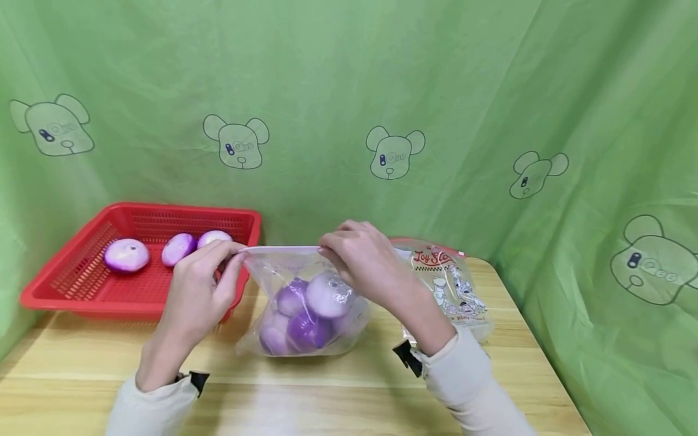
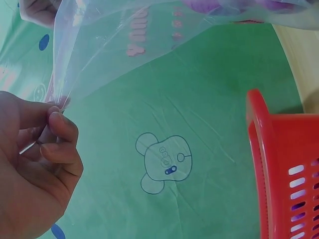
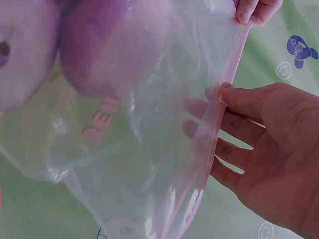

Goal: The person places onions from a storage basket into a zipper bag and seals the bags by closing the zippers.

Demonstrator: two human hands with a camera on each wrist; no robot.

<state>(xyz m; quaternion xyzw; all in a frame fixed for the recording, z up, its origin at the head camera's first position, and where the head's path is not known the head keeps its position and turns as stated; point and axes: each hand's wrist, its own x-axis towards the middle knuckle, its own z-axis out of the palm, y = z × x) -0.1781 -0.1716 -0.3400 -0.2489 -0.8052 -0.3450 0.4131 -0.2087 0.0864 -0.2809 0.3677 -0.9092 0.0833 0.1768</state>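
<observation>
A clear zip bag point(image 1: 264, 263) with several purple-and-white onions point(image 1: 329, 295) inside stands on the table in the head view. My left hand point(image 1: 199, 290) pinches the left corner of its top edge between thumb and forefinger. Farther right along the same edge, my right hand point(image 1: 371, 260) grips the pinkish zip strip point(image 3: 212, 144). In the right wrist view, the thumb lies on one face of the strip and fingertips show through the plastic behind it. The top edge is stretched nearly straight between both hands, and the onions rest at the bottom of the bag.
A red perforated basket point(image 1: 54, 300) stands at the back left, holding three onions, one of them this pale-topped onion point(image 1: 126, 255). Behind my right forearm lies another clear bag point(image 1: 455, 284) with a red zip and printed cartoon figures. A green curtain point(image 1: 327, 72) surrounds the wooden table point(image 1: 305, 399).
</observation>
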